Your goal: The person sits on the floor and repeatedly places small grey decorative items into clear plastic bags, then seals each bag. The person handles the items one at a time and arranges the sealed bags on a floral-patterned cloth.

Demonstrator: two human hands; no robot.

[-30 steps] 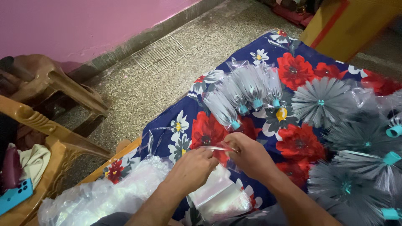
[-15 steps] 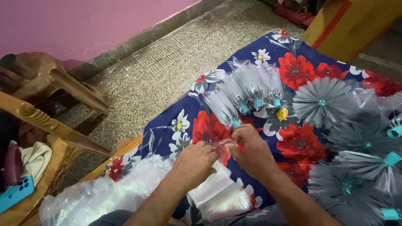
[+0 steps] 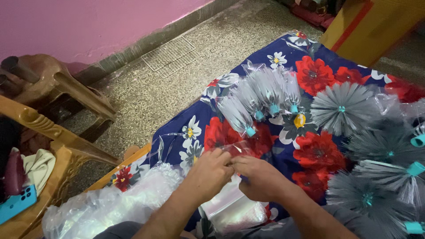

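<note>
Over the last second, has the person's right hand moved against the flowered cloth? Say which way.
Yes. The right hand has dropped toward the person, away from the nearest bagged grey brush on the flowered cloth, and now meets the left hand lower down.

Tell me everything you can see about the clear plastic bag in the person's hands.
The clear plastic bag is small, thin and glossy, catching light along a creased edge. It looks empty, though hands hide much of it. The left hand and right hand pinch it together from either side, above the floral cloth, just below the nearest bagged grey brush.
</note>
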